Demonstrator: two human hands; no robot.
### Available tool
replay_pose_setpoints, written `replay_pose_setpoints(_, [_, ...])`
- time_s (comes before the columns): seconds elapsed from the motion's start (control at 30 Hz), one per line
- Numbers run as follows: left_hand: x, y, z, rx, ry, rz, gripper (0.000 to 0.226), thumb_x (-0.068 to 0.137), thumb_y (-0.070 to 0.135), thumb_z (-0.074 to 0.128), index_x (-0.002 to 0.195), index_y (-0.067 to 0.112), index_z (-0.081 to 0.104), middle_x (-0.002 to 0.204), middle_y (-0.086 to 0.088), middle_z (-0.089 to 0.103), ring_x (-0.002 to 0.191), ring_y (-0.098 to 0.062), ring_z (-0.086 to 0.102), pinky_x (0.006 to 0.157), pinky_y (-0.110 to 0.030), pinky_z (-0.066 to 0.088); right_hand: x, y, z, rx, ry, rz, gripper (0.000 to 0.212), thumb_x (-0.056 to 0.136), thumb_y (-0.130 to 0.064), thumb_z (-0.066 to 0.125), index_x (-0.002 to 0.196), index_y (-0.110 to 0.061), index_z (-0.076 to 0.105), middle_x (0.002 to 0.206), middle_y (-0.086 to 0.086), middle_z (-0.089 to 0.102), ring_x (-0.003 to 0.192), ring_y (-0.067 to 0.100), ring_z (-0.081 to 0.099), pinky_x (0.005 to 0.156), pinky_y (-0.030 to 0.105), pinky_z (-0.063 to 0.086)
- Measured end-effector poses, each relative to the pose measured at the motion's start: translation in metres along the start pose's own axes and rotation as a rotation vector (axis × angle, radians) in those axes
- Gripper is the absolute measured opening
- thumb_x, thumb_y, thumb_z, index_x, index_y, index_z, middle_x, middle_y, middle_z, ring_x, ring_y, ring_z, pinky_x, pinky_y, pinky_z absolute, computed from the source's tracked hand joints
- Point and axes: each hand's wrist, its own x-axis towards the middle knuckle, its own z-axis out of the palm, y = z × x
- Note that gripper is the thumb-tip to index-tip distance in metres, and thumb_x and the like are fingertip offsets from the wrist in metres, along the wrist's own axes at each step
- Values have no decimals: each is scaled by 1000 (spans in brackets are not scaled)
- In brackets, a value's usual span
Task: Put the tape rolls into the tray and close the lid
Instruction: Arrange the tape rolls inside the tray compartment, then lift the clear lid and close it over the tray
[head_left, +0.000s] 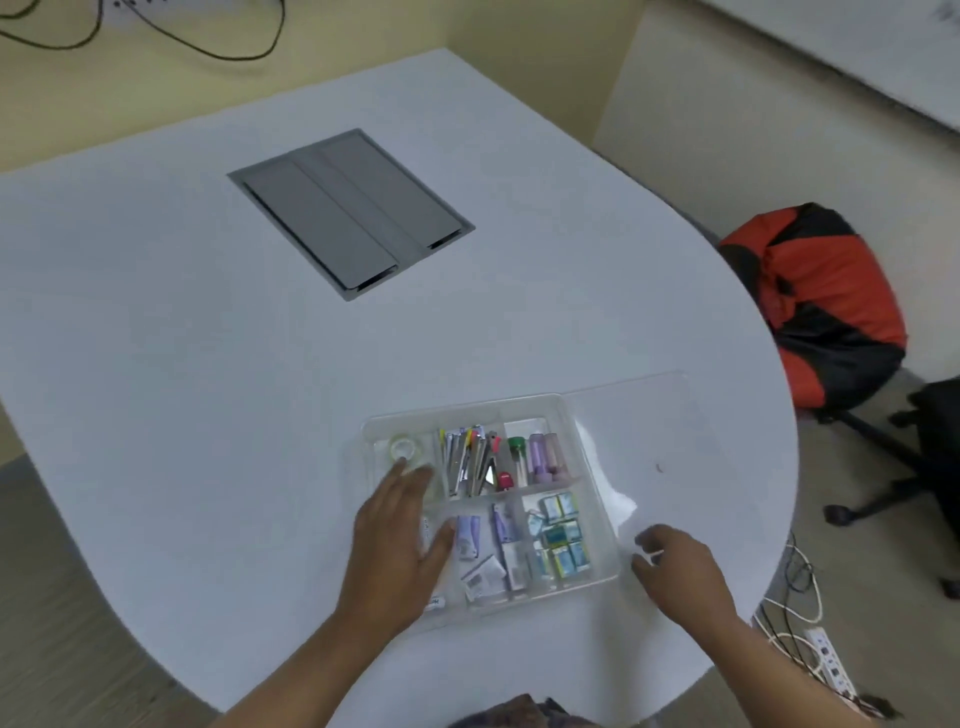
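Observation:
A clear plastic tray (563, 402) with several compartments sits on the white table near its front edge. A clear tape roll (402, 448) lies in the tray's far-left compartment. My left hand (400, 525) rests flat over the tray's left side, fingers spread, fingertips just below the roll. The transparent lid (654, 441) lies flat on the table, right of the tray. My right hand (675, 566) is at the lid's near edge beside the tray's right wall, fingers curled on it.
Other compartments hold pens and clips (472, 460), tubes (540, 452), small packets (558, 535). A grey cable hatch (350, 213) is set into the table (156, 364). An orange-black bag on a chair (815, 301) stands to the right; a power strip (831, 665) lies on the floor.

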Motion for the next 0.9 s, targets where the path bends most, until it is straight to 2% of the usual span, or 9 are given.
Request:
replay_pose_setpoints(0.17, [-5, 62, 43, 56, -197, 162, 58, 93, 50, 43, 144, 26, 32, 155, 8, 28, 146, -9, 5, 119, -39, 16, -7, 31, 13, -215, -152, -77, 32, 80, -38, 66, 109, -29, 59, 107, -8, 61, 97, 13, 58, 74, 24, 46])
replay_pose_setpoints(0.27, [-5, 87, 63, 57, -233, 136, 59, 92, 53, 41, 144, 30, 28, 157, 12, 21, 144, -3, -2, 119, -34, 11, -5, 33, 15, -345, -126, -222, 12, 81, -30, 58, 93, -29, 60, 91, -9, 64, 85, 13, 58, 67, 24, 44])
replay_pose_setpoints(0.37, [-3, 111, 77, 47, -232, 140, 60, 91, 49, 45, 145, 34, 23, 156, 16, 19, 143, 1, -5, 117, -30, 9, 1, 34, 7, -384, -66, -339, 10, 76, -16, 58, 78, -24, 64, 74, -5, 66, 69, 16, 59, 61, 27, 41])
replay_pose_setpoints(0.43, [-2, 124, 81, 66, -222, 139, 61, 92, 47, 47, 146, 33, 23, 156, 14, 21, 145, -3, -1, 118, -32, 11, 6, 35, -4, -307, 52, -380, 8, 70, -14, 64, 74, -21, 63, 67, -5, 63, 63, 17, 56, 56, 28, 41])
replay_pose_setpoints(0.57, [5, 143, 84, 63, -142, 115, 59, 90, 40, 55, 143, 25, 34, 154, 10, 28, 146, -8, 7, 117, -28, 11, 22, 38, -49, -60, 340, -433, 26, 61, -2, 74, 75, -18, 60, 67, -3, 58, 63, 21, 54, 50, 31, 42])
replay_pose_setpoints(0.67, [13, 154, 83, 25, -67, 83, 58, 89, 33, 61, 141, 20, 39, 152, 7, 31, 145, -10, 13, 117, -31, 15, 39, 35, -98, 136, 540, -435, 27, 68, 2, 71, 86, -17, 61, 80, -1, 62, 73, 22, 58, 57, 33, 47])
replay_pose_setpoints(0.77, [25, 160, 76, -6, 18, 52, 58, 88, 28, 63, 140, 14, 41, 151, 4, 34, 145, -12, 15, 119, -36, 18, 53, 29, -150, 340, 688, -513, 27, 73, 3, 68, 89, -17, 59, 86, -7, 57, 75, 8, 51, 62, 27, 43])
replay_pose_setpoints(0.83, [36, 163, 65, -27, 79, 13, 59, 89, 31, 62, 142, 17, 39, 152, 3, 33, 145, -11, 16, 117, -29, 18, 56, 19, -179, 436, 729, -597, 27, 76, 4, 66, 90, -18, 58, 87, -9, 55, 76, 3, 49, 62, 23, 45])
replay_pose_setpoints(0.9, [48, 164, 48, -90, 155, -41, 64, 89, 30, 63, 145, 20, 33, 154, 1, 29, 144, -9, 17, 111, -11, 17, 52, 5, -200, 556, 719, -676, 27, 78, 5, 66, 91, -18, 60, 87, -10, 58, 81, 4, 55, 66, 22, 53])
